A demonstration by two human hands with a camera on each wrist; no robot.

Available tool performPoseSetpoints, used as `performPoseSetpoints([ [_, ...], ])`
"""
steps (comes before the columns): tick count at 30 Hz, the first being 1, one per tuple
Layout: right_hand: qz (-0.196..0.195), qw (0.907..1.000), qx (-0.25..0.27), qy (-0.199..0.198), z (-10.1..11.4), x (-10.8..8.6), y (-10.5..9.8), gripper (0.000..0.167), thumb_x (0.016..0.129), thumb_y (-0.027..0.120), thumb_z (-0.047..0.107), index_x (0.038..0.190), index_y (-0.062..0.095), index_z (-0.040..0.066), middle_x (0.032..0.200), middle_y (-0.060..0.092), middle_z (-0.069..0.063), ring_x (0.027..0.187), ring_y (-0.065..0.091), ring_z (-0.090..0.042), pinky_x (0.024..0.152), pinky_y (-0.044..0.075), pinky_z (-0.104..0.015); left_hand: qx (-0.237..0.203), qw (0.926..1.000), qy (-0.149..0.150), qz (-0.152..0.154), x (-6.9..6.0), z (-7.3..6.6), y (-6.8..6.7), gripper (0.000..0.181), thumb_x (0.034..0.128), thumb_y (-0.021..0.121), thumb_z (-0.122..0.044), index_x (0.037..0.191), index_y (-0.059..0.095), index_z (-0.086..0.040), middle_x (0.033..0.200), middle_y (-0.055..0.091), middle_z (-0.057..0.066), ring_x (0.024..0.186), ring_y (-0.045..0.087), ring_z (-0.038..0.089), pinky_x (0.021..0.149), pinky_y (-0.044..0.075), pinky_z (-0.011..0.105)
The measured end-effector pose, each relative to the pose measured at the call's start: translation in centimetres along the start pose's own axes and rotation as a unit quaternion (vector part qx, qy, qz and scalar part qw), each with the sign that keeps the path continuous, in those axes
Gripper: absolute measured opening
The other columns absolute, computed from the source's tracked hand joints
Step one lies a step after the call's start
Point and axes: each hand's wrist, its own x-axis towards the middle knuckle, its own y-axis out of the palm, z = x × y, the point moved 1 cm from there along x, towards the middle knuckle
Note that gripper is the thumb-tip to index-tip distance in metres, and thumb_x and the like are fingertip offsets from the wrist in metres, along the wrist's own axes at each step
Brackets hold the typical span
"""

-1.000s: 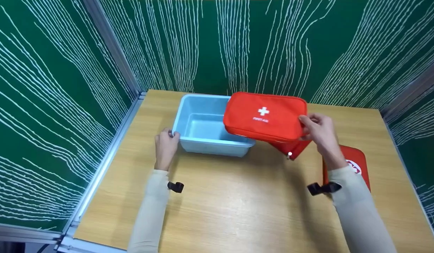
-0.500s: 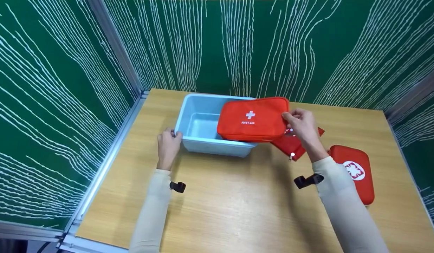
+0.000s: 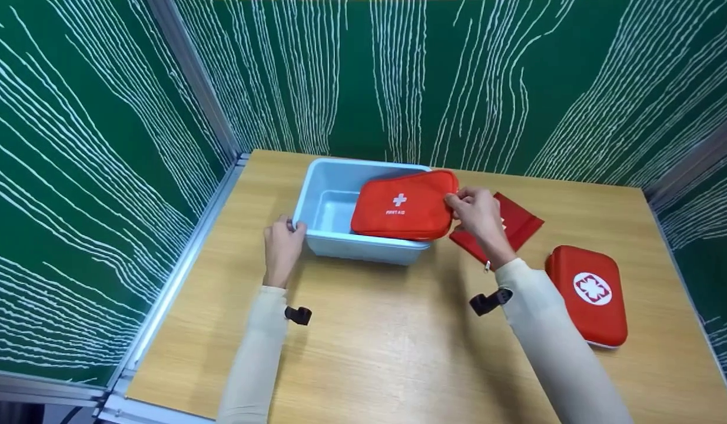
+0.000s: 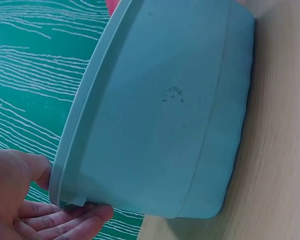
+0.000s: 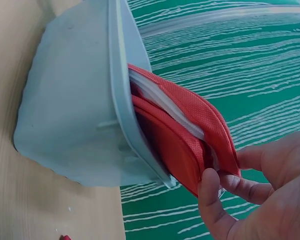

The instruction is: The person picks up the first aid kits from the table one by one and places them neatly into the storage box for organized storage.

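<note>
First-aid pouch (image 3: 398, 219), red, white cross and lettering facing up; left end down inside blue tub (image 3: 363, 251), right end raised above the tub's right side; tilted, hence only partly within; whether bearing on the rim, cannot tell. Pinched at its right edge by right hand (image 3: 480, 213), thumb and fingertips drawn narrow on the fabric; likely gripped at that end to leave the left end free to sit low, with knuckles outside the tub wall. In the right wrist view, two red layers at the edge with a pale strip between; inside of pouch not visible.

Left hand (image 3: 282, 244) at the tub's near left corner; thumb on the rim, other fingers beneath on the outer side, rim held between; presumably to steady the tub against any push from the opposite end. Tub set toward the back of wooden table (image 3: 375, 341), long side facing front; probably so placed for reach by both hands.

Flat red pouch (image 3: 519, 225) on the table just right of the tub, lying aslant, partly hidden from view; red case (image 3: 596, 318) farther right and nearer the front, round white emblem (image 3: 593, 288) up; both perhaps kept on that side for easy right-hand reach.
</note>
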Motion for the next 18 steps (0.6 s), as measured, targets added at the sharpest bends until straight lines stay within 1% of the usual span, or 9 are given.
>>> performPoseSetpoints([
  [5,0.002,0.9997,-0.026,0.004,-0.2,0.2,1.1,0.029,0.093,0.064,0.036,0.106,0.064,0.01,0.092,0.063,-0.01,0.082,0.061,-0.024,0.068,0.057,-0.031,-0.001,1.0,-0.004,0.008,-0.1,-0.1,0.3,0.018,0.0885,0.06,-0.019,0.087,0.064,-0.002,0.076,0.062,0.008,0.069,0.056,0.023,0.067,0.046,0.035],
  [10,0.013,0.9986,-0.052,-0.001,-0.4,0.3,2.1,0.03,0.093,0.064,0.035,0.106,0.065,0.009,0.095,0.063,-0.012,0.086,0.061,-0.029,0.065,0.056,-0.029,-0.006,1.0,0.002,0.005,0.0,-0.1,0.4,0.017,0.0891,0.061,-0.018,0.086,0.064,-0.002,0.074,0.06,0.008,0.067,0.054,0.023,0.064,0.045,0.034],
  [15,0.027,0.9978,-0.061,-0.001,-0.3,0.4,3.1,0.028,0.093,0.064,0.033,0.103,0.064,0.006,0.095,0.063,-0.012,0.088,0.063,-0.032,0.067,0.057,-0.029,-0.014,0.9999,0.0,0.009,-0.1,0.0,0.4,0.019,0.0897,0.059,-0.02,0.089,0.064,-0.002,0.076,0.061,0.008,0.068,0.055,0.022,0.065,0.045,0.033],
  [18,0.029,0.9974,-0.065,-0.002,-0.2,0.4,3.6,0.026,0.093,0.066,0.03,0.103,0.062,0.006,0.096,0.062,-0.013,0.088,0.063,-0.032,0.064,0.056,-0.026,-0.017,0.9998,0.001,0.01,-0.1,0.1,0.4,0.02,0.0894,0.059,-0.021,0.09,0.065,-0.001,0.078,0.062,0.009,0.07,0.056,0.022,0.066,0.046,0.033],
])
